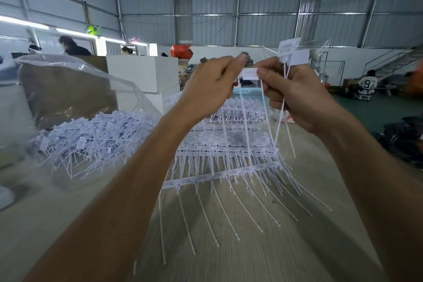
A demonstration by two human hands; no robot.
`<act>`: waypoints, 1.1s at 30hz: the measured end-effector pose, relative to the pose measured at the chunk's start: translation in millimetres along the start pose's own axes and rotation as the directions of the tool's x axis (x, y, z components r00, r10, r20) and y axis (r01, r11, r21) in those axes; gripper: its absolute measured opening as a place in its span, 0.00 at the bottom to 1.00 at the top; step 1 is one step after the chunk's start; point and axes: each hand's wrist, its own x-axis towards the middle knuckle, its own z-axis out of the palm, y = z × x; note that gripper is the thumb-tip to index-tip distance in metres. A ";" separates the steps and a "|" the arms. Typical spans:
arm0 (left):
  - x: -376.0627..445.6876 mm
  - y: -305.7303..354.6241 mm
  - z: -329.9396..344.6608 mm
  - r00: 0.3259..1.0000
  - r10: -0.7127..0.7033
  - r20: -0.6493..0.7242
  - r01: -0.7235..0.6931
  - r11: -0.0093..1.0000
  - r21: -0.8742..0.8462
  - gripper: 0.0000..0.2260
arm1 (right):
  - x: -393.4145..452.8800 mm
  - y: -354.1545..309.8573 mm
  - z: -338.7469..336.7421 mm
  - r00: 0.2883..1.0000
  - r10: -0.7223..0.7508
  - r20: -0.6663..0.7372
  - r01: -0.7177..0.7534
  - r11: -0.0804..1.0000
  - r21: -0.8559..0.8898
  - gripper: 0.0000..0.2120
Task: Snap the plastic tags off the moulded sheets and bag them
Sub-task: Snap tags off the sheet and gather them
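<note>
Both hands raised, pinching one white plastic tag between them above the moulded sheets.

Left hand [212, 84]: thumb and curled fingers pinch the left end of the tag [249, 73]; forearm rises from lower left. Right hand [295, 91]: thumb and forefinger pinch the tag's right end, the other fingers curled round several loose tags [293, 52] whose flat heads stand above the knuckles and whose thin tails hang below the palm; forearm rises from lower right. Moulded sheets [224, 162]: stacked on the table [263, 258] directly beneath the hands, tails fanning toward the camera. Clear plastic bag [75, 89]: left of the hands, open, holding a heap of detached tags [91, 137].
</note>
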 end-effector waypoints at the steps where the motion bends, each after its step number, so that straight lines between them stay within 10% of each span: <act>1: 0.5 -1.1 0.1 1.000 -0.007 -0.001 0.007 1.000 -0.013 0.21 | -0.5 -0.2 -0.2 1.000 0.001 -0.023 -0.001 0.999 -0.035 0.05; 14: 6.0 8.4 -5.7 0.992 -0.115 0.050 0.120 0.984 -0.128 0.22 | -8.9 -9.0 2.4 0.976 -0.194 0.093 0.215 0.919 -0.330 0.05; 19: 4.3 9.1 -11.2 0.941 -0.282 0.188 0.330 0.889 -0.317 0.19 | -2.7 -4.8 8.2 0.907 -0.406 0.113 0.359 0.604 -0.712 0.05; 22: 5.3 8.6 -12.9 0.941 -0.287 0.182 0.335 0.872 -0.357 0.20 | 0.8 -0.9 8.7 0.905 -0.410 0.116 0.377 0.645 -0.665 0.08; 26: 7.0 4.4 -5.8 0.996 -0.093 -0.003 0.092 0.984 0.152 0.21 | 2.3 10.4 9.4 0.952 -0.295 0.077 0.283 0.760 -0.585 0.03; 29: -1.6 3.5 2.3 0.997 0.071 0.030 -0.075 0.827 0.558 0.13 | 1.3 23.4 9.3 0.972 -0.229 0.054 0.218 0.791 -0.572 0.06; 33: -2.1 -0.4 7.6 0.980 0.156 0.121 -0.196 0.694 0.693 0.17 | 5.9 42.0 9.5 0.975 -0.152 -0.161 0.051 0.861 -0.506 0.04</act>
